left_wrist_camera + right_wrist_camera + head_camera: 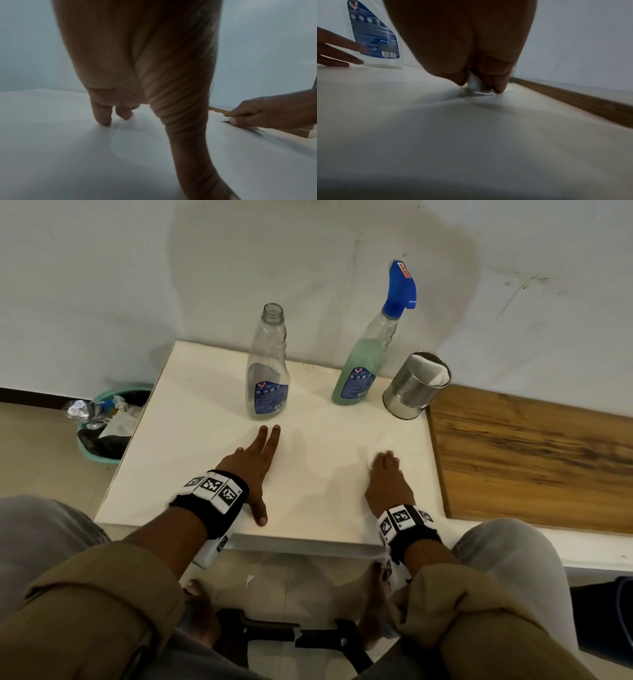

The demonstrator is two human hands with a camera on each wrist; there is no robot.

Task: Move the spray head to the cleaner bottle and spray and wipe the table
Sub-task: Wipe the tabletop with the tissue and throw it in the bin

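Note:
The blue spray head (400, 287) sits on the cleaner bottle (363, 368), which holds green liquid and stands at the back of the white table (191, 446). An empty clear bottle (268, 368) with an open neck stands to its left; its label (373, 36) shows in the right wrist view. My left hand (255, 463) lies flat on the table, fingers straight, just short of the empty bottle. My right hand (385, 465) presses a small white tissue wad (477, 85) onto the table, fingers curled round it.
A metal tin (416, 385) with white tissue in it stands at the back right. A wooden board (534, 457) adjoins the table on the right. A teal waste bin (109, 422) full of rubbish stands on the floor at left. A wall rises behind.

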